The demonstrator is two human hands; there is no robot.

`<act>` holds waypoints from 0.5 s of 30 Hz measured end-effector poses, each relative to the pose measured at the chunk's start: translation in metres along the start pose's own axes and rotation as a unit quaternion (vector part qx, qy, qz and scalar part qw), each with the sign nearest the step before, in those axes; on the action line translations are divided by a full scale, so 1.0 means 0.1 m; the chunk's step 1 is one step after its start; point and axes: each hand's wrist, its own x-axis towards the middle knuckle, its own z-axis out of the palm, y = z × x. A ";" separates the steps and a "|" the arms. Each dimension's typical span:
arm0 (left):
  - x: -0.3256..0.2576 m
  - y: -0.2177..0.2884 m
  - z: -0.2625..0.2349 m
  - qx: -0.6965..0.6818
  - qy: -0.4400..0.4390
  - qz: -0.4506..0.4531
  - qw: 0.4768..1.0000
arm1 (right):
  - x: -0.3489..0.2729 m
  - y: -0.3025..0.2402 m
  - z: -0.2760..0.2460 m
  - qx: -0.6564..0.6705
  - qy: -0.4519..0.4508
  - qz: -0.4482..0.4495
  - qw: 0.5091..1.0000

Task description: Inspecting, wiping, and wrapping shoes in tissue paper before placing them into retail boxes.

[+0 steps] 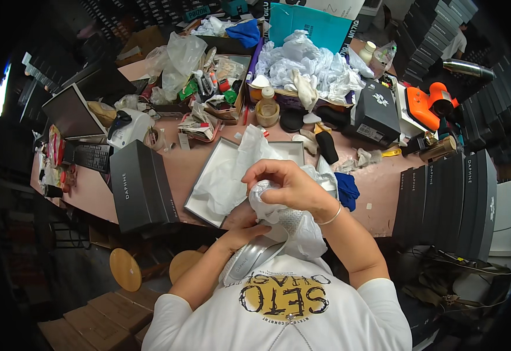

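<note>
Close to my chest I hold a pale silvery shoe (pixel 252 262) with a textured, glittery part. My left hand (pixel 242 227) is wrapped round it from the left, its fingers partly hidden by the shoe and paper. Crumpled white tissue paper (pixel 262 196) sticks up at the shoe's far end. The thumb and fingers of my right hand (pixel 290 188) are pinched on this paper. More paper hangs beside the shoe, under my right wrist. Just beyond my hands lies an open grey shoebox (pixel 290 152), with a loose white sheet (pixel 226 178) spread in it.
A dark closed shoebox (pixel 141 187) stands at the left, and several more (pixel 445 196) line the right edge. Behind are a bin of crumpled paper (pixel 308 64), a jar (pixel 267 110), a blue cloth (pixel 347 190), an orange device (pixel 425 105) and a laptop (pixel 77 114).
</note>
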 end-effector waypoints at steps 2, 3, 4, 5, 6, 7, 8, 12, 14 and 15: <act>-0.01 -0.01 -0.01 0.000 0.010 0.011 1.000 | -0.09 -0.13 0.00 0.044 -0.016 -0.041 0.998; -0.02 -0.02 -0.02 0.005 0.027 -0.020 0.999 | -0.15 -0.17 -0.03 0.066 -0.024 -0.061 0.996; -0.03 -0.01 -0.04 0.013 0.043 -0.049 0.998 | -0.24 -0.16 -0.14 0.038 -0.034 -0.055 0.997; -0.04 0.01 -0.06 -0.005 0.047 -0.063 0.997 | -0.33 -0.12 -0.25 -0.056 -0.004 -0.021 0.998; -0.05 0.03 -0.07 -0.023 0.051 -0.077 0.995 | -0.41 -0.07 -0.35 -0.150 0.026 0.014 0.988; -0.07 0.03 -0.07 -0.041 0.058 -0.092 0.993 | -0.46 0.01 -0.41 -0.240 0.054 0.048 0.968; -0.06 -0.01 -0.09 -0.050 0.058 -0.113 0.991 | -0.49 0.12 -0.41 -0.263 0.075 0.055 0.960; 0.14 -0.21 -0.28 0.032 -0.023 0.033 0.999 | -0.45 0.38 -0.16 -0.268 0.034 0.005 0.963; 0.09 -0.07 -0.24 0.015 0.014 0.067 0.998 | -0.44 0.33 0.05 -0.469 -0.003 -0.096 0.878; 0.11 -0.05 -0.23 -0.131 0.035 0.016 0.991 | -0.48 0.36 0.14 -0.559 -0.008 -0.125 0.820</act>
